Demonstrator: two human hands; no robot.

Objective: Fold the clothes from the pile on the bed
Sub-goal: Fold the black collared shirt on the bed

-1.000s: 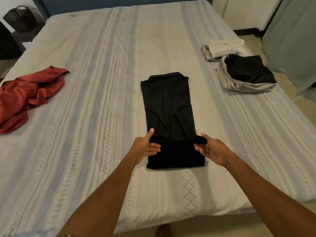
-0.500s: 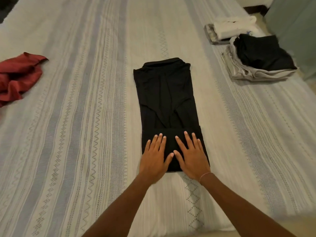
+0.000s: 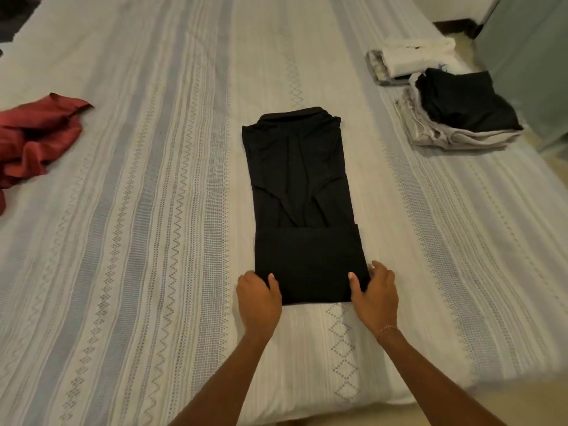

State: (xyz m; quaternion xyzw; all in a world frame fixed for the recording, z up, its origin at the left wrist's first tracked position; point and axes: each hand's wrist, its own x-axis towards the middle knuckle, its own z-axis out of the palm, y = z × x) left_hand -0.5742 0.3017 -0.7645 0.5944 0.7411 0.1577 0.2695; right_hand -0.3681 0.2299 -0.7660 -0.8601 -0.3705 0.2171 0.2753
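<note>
A black shirt (image 3: 299, 186) lies lengthwise in the middle of the bed (image 3: 153, 210), sides folded in and its near end turned up over itself. My left hand (image 3: 258, 298) grips the near left corner of that folded end, thumb on top and fingers tucked under the edge. At the near right corner my right hand (image 3: 373, 295) holds it the same way, thumb on the cloth. A crumpled red garment (image 3: 33, 139) lies at the bed's left edge.
Folded clothes sit at the bed's right edge: a black piece on grey ones (image 3: 461, 115) and a white and grey stack (image 3: 408, 59) behind it. A green curtain (image 3: 528, 56) hangs at the far right. The bed's near edge runs just below my forearms.
My hands lay flat side by side on the folded end half a second ago. They have slid apart to its two near corners and now grip the edge.
</note>
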